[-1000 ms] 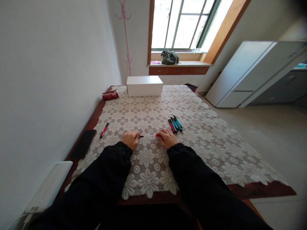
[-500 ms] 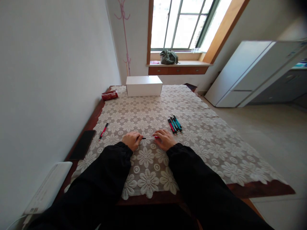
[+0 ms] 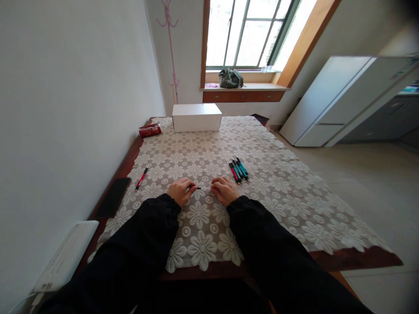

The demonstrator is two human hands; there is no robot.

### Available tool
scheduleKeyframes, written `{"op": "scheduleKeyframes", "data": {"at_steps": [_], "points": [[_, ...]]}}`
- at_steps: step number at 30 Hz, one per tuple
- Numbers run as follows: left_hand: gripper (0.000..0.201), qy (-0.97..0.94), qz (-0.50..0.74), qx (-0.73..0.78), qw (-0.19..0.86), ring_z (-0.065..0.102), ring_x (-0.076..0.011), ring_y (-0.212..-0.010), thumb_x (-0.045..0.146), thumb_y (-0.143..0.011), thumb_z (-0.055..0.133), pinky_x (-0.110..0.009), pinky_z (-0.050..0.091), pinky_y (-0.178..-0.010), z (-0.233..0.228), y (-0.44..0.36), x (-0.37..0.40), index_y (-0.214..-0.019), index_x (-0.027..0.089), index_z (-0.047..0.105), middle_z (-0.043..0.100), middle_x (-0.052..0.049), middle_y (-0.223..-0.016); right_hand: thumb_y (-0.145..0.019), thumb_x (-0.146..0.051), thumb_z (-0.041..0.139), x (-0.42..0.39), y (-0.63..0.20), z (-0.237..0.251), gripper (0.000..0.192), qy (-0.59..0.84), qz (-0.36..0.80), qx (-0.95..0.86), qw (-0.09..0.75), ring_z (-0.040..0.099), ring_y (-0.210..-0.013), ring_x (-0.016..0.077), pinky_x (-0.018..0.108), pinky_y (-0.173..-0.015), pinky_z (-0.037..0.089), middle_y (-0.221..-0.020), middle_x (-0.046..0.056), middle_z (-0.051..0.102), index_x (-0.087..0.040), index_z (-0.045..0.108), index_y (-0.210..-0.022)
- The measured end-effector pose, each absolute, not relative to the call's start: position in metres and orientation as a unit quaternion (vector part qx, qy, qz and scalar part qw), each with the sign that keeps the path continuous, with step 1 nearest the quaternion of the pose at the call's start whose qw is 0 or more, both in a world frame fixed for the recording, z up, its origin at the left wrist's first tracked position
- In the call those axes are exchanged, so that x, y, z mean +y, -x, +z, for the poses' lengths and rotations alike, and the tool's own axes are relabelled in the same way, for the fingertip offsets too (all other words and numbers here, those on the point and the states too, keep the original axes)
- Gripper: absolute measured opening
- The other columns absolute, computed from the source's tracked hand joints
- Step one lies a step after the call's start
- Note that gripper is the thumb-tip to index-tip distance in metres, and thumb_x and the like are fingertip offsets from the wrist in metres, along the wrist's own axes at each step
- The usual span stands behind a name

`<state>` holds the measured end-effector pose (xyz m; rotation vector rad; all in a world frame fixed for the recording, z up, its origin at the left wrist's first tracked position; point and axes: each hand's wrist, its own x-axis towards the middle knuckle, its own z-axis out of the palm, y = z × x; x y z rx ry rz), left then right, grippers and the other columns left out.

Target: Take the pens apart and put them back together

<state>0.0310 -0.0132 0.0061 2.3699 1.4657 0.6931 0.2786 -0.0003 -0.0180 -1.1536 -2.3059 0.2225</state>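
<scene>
My left hand point(image 3: 181, 192) is closed around a black pen part point(image 3: 198, 188), whose end sticks out past the fingertips. From it a thin whitish refill point(image 3: 206, 188) runs across the gap to my right hand point(image 3: 225, 191). Thumb and fingers of that hand are pinched together at the refill's far end. Whatever else lies inside the right hand is hidden. Both hands rest low over the tablecloth point(image 3: 198, 213). Just beyond the right hand lies a row of several red and teal pens point(image 3: 238, 169). Off to the left a single red and black pen point(image 3: 142, 178) lies apart.
A black phone point(image 3: 113, 197) and a white device with a cable point(image 3: 67, 255) lie along the left edge by the wall. Toward the far end stand a white box point(image 3: 197, 117) and a red packet point(image 3: 150, 130). A white fridge point(image 3: 334, 100) stands beyond the table at right.
The red piece that showed at my right fingertips is out of sight now. My left fingers have shifted slightly right with the black part, and the right fingers have closed nearer the refill.
</scene>
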Motion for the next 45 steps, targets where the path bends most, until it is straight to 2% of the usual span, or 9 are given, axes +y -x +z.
{"op": "scheduleKeyframes", "data": {"at_steps": [5, 11, 18, 25, 31, 35, 41, 45], "points": [[0.015, -0.796, 0.282, 0.511, 0.160, 0.062, -0.0162, -0.085, 0.032, -0.091, 0.054, -0.029, 0.048, -0.078, 0.0030, -0.0297, -0.0122, -0.097, 0.021, 0.063, 0.068, -0.003, -0.096, -0.087, -0.020, 0.060, 0.0013, -0.2807, -0.0199, 0.009, 0.456, 0.073, -0.835, 0.298, 0.050, -0.112, 0.0247, 0.043, -0.097, 0.045, -0.116, 0.006, 0.061, -0.024, 0.068, -0.086], [0.019, -0.791, 0.307, 0.507, 0.155, 0.062, -0.0159, -0.085, 0.026, -0.091, 0.051, -0.029, 0.049, -0.081, 0.0017, -0.0276, -0.0109, -0.104, 0.021, 0.064, 0.067, -0.004, -0.101, -0.087, -0.020, 0.061, 0.0010, -0.2807, -0.0192, 0.008, 0.464, 0.078, -0.829, 0.302, 0.050, -0.113, 0.0243, 0.042, -0.097, 0.046, -0.116, 0.006, 0.061, -0.023, 0.067, -0.085], [0.020, -0.770, 0.279, 0.565, 0.103, 0.060, -0.0200, -0.096, 0.028, -0.091, 0.052, -0.032, 0.047, -0.085, 0.0024, -0.0256, -0.0076, -0.098, 0.023, 0.070, 0.067, -0.005, -0.100, -0.086, -0.018, 0.060, 0.0022, -0.2818, -0.0203, 0.008, 0.471, 0.078, -0.827, 0.296, 0.051, -0.111, 0.0244, 0.043, -0.096, 0.046, -0.114, 0.007, 0.062, -0.023, 0.066, -0.083], [0.017, -0.784, 0.232, 0.569, 0.093, 0.059, -0.0230, -0.100, 0.031, -0.087, 0.059, -0.037, 0.045, -0.088, 0.0004, -0.0248, -0.0069, -0.096, 0.027, 0.073, 0.068, -0.004, -0.103, -0.084, -0.018, 0.061, 0.0005, -0.2815, -0.0170, 0.008, 0.463, 0.076, -0.837, 0.280, 0.051, -0.112, 0.0253, 0.044, -0.096, 0.046, -0.115, 0.007, 0.061, -0.022, 0.066, -0.082], [0.020, -0.802, 0.240, 0.539, 0.097, 0.058, -0.0233, -0.104, 0.027, -0.085, 0.061, -0.038, 0.044, -0.093, -0.0011, -0.0244, -0.0062, -0.104, 0.026, 0.070, 0.067, -0.005, -0.108, -0.084, -0.019, 0.061, 0.0004, -0.2807, -0.0177, 0.006, 0.449, 0.079, -0.848, 0.271, 0.051, -0.112, 0.0250, 0.043, -0.096, 0.046, -0.116, 0.007, 0.061, -0.022, 0.067, -0.084], [0.018, -0.820, 0.271, 0.492, 0.108, 0.058, -0.0208, -0.107, 0.028, -0.091, 0.054, -0.037, 0.043, -0.098, -0.0014, -0.0255, -0.0061, -0.097, 0.025, 0.070, 0.066, -0.004, -0.109, -0.083, -0.019, 0.062, 0.0007, -0.2807, -0.0180, 0.006, 0.439, 0.083, -0.855, 0.264, 0.052, -0.110, 0.0245, 0.043, -0.096, 0.046, -0.116, 0.007, 0.061, -0.022, 0.067, -0.086], [0.015, -0.845, 0.244, 0.457, 0.132, 0.057, -0.0227, -0.110, 0.037, -0.082, 0.069, -0.040, 0.042, -0.103, -0.0034, -0.0263, -0.0067, -0.090, 0.026, 0.072, 0.064, -0.005, -0.114, -0.084, -0.020, 0.063, -0.0001, -0.2798, -0.0183, 0.005, 0.416, 0.089, -0.864, 0.269, 0.054, -0.107, 0.0228, 0.040, -0.095, 0.046, -0.117, 0.006, 0.061, -0.023, 0.066, -0.086], [0.011, -0.845, 0.241, 0.459, 0.129, 0.057, -0.0228, -0.109, 0.036, -0.081, 0.069, -0.040, 0.042, -0.103, -0.0039, -0.0264, -0.0069, -0.083, 0.025, 0.072, 0.065, -0.004, -0.114, -0.085, -0.021, 0.062, -0.0004, -0.2796, -0.0176, 0.004, 0.410, 0.093, -0.867, 0.269, 0.054, -0.109, 0.0225, 0.040, -0.095, 0.046, -0.117, 0.006, 0.062, -0.023, 0.066, -0.086]]}}
